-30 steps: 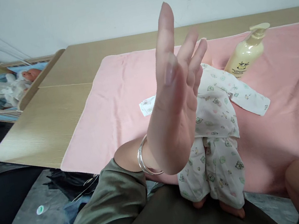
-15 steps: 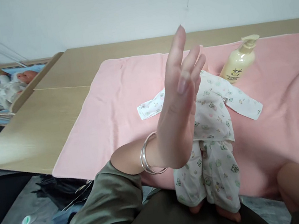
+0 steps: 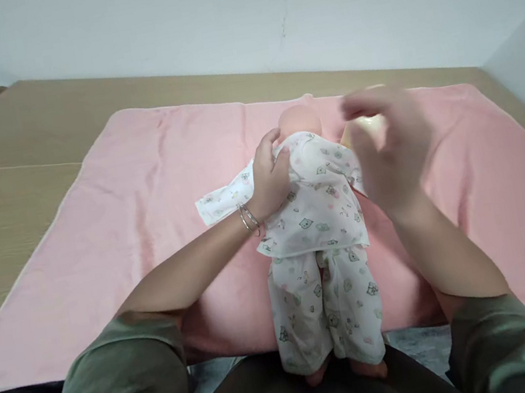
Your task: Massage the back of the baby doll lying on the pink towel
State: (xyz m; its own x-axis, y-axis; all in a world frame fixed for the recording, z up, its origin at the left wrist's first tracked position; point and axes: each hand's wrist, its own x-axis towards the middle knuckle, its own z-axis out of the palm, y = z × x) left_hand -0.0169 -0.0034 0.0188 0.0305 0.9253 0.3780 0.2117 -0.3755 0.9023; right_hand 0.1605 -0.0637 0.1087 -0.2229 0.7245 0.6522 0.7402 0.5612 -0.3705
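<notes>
Head view: one doll (image 3: 317,231) lies lengthwise at the middle of the mat (image 3: 114,250), its lower legs projecting past the near edge toward the person's lap. Judged by present condition, the top (image 3: 330,208) and trousers (image 3: 303,311) are in place; the head (image 3: 298,120) and feet (image 3: 369,369) are left uncovered. No doll hand shows at the cuff of the outstretched sleeve (image 3: 225,198); the other sleeve is partly screened. The left hand (image 3: 267,179) rests on the doll's shoulder area, fingers slightly bent, thumb spread apart; no firm grip is evident. The right hand (image 3: 394,153) is raised and blurred, half curled, with a gap between thumb and forefinger and nothing visibly held; sleeve contact cannot be determined. Count: one doll, one top, one pair of trousers, two feet, one mat, one partly hidden bottle (image 3: 374,125) behind the right hand, one tabletop (image 3: 8,167), and apparently two bracelets (image 3: 249,219) on the left wrist.
</notes>
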